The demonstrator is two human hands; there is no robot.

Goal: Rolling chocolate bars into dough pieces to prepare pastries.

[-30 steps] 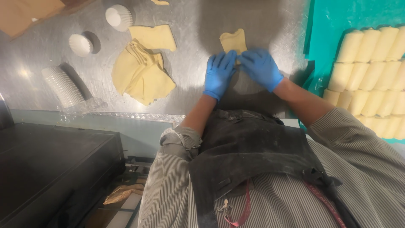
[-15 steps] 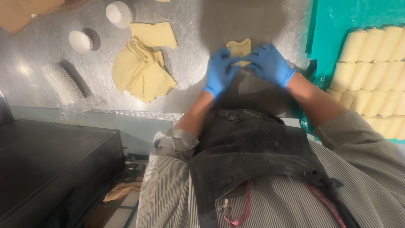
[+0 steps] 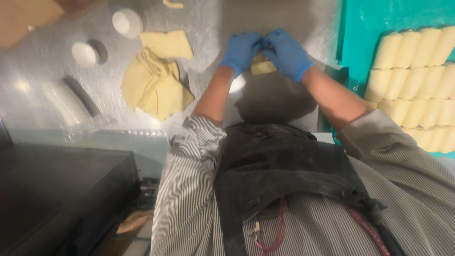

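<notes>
Head view: we see our left hand [image 3: 241,50] and right hand [image 3: 286,53], fingers curled together over a dough piece [image 3: 262,68] on the steel table [image 3: 208,28], beside dough sheets [image 3: 154,80].

Two white round tubs [image 3: 127,21] lie left of the dough sheet pile [image 3: 154,80]; roughly nineteen rolled dough pieces [image 3: 417,80] far right, though the edge cuts some off.
</notes>
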